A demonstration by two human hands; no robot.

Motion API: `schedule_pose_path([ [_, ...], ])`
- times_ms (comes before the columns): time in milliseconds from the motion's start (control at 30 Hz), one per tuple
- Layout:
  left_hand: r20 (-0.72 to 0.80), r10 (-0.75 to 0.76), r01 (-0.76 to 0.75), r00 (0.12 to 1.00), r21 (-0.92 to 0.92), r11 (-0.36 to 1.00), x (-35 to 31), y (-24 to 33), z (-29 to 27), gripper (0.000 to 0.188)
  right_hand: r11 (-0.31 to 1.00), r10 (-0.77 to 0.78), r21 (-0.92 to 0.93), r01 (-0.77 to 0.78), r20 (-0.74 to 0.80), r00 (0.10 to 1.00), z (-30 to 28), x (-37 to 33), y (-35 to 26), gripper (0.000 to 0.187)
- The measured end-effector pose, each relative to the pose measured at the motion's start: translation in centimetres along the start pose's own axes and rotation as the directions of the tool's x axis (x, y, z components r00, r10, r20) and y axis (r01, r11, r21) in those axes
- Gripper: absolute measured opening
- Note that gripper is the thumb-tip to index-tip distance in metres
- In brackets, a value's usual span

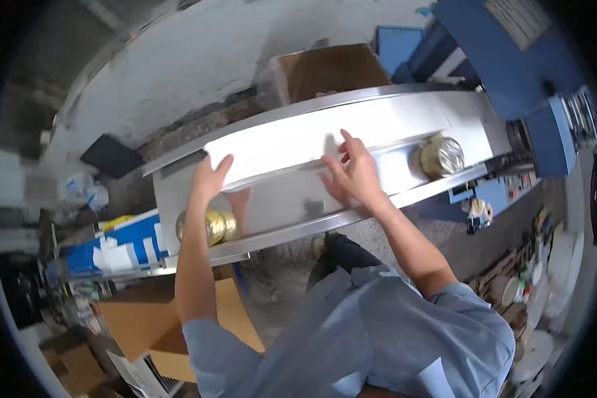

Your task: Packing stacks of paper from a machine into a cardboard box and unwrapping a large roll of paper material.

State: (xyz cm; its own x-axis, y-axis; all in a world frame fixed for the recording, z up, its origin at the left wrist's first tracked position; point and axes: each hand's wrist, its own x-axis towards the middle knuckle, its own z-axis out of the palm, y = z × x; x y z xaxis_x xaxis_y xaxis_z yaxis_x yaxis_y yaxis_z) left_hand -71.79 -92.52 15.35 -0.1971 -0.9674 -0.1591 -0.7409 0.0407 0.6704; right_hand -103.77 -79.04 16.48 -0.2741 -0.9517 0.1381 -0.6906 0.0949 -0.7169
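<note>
A long, bright white panel (282,147) lies across a shiny metal work table (285,202). Whether it is a sheet or a flat box I cannot tell. At its left end is my left hand (211,179), thumb and fingers spread at the corner. My right hand (357,171) is over the near edge, right of the middle, with its fingers apart and slightly bent. A gold-coloured roll-like thing (220,225) rests by my left forearm, partly hidden behind it. Another round roll (442,158), greenish-gold with a silvery, crinkled end, lies to the right of my right hand.
Beyond the table's far rail stands an open cardboard box (331,69). Blue machinery (504,66) borders the right end. A blue panel with white patches (126,244) is at the left end. An open carton (229,312) stands below, near my left elbow.
</note>
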Motion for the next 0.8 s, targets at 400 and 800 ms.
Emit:
schedule_pose_path([
  [400, 0.012, 0.001, -0.001, 1.000, 0.009, 1.000, 0.6, -0.2, 0.8, 0.055, 0.989, -0.051, -0.135, 0.056, 0.043, 0.998, -2.3, -0.5, 2.1, 0.048],
  [800, 0.005, 0.028, -0.028, 1.000, -0.023, 0.999, 0.5, -0.7, 0.7, 0.057, 0.969, 0.170, 0.159, -0.189, 0.128, 0.977, -1.3, -0.1, 2.9, 0.060],
])
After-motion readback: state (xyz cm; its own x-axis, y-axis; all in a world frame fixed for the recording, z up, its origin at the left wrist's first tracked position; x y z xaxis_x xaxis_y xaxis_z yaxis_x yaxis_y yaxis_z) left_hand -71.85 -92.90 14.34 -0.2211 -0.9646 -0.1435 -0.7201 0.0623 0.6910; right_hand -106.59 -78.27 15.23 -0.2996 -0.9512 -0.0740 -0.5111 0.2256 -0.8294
